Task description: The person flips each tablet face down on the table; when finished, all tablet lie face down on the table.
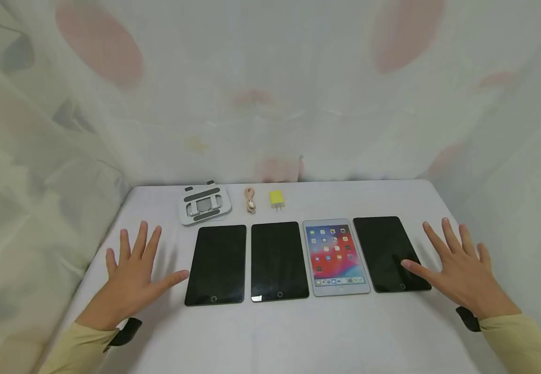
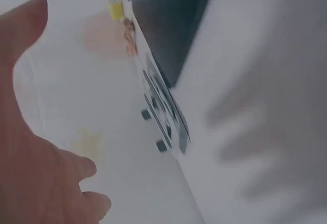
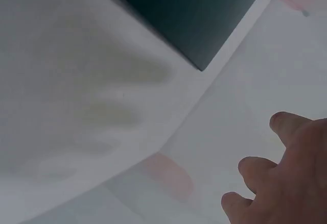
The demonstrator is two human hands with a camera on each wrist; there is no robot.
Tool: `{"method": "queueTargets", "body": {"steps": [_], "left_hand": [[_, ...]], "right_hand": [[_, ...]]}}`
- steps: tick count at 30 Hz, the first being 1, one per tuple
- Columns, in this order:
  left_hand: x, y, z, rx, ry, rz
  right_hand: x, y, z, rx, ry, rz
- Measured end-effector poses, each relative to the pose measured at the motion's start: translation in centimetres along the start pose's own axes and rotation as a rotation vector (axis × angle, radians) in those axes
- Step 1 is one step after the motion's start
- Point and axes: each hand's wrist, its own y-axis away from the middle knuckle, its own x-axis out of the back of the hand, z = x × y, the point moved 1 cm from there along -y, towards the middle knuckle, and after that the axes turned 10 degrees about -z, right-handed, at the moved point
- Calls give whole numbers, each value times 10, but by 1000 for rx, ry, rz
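Observation:
My left hand [image 1: 130,278] is spread above the table's left side, holding nothing, its thumb near the leftmost dark tablet [image 1: 216,265]. Beside that one lies a second dark tablet [image 1: 279,261], then a white-framed tablet [image 1: 336,254] with its screen lit. Spread wide and empty, my right hand [image 1: 464,275] hovers at the right, its thumb over the lower part of the rightmost dark tablet [image 1: 389,254]. In the wrist views, the left hand [image 2: 41,178] and right hand [image 3: 291,178] show shadows cast on the white surface.
Behind the tablets are a folded white stand [image 1: 204,203] with dark pads, a coiled pinkish cable [image 1: 250,200] and a yellow plug adapter [image 1: 276,198]. A patterned curtain [image 1: 252,140] hangs along the back and sides of the white table [image 1: 270,337].

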Motion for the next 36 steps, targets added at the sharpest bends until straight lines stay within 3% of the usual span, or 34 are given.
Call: {"method": "queueTargets", "body": {"steps": [3,6,14,21,25,28,32,36], "left_hand": [[-8,-10,19,-32,39,-18],[-18,-24,49,-88,55,-33],[-47,-67,166,-338,91,-56],[-75,-88,253,-500,197,-141],[-92,-98,293,-497,340,-203],[-100,-103,319,-454,453,-251],[-107,-107,345,-399,550,-296],[-115,-112,365,-344,573,-336]], "right_hand": [[-4,-3,0,13,-45,2],[-10,-8,-2,26,-94,0],[-17,-20,-13,-6,-249,-75],[-25,-29,-26,-2,-297,-97],[-27,-33,-29,-15,-290,-98],[-27,-35,-29,-12,-277,-85],[-31,-35,-27,-8,-267,-69],[-34,-32,-26,-17,-269,-71]]}}
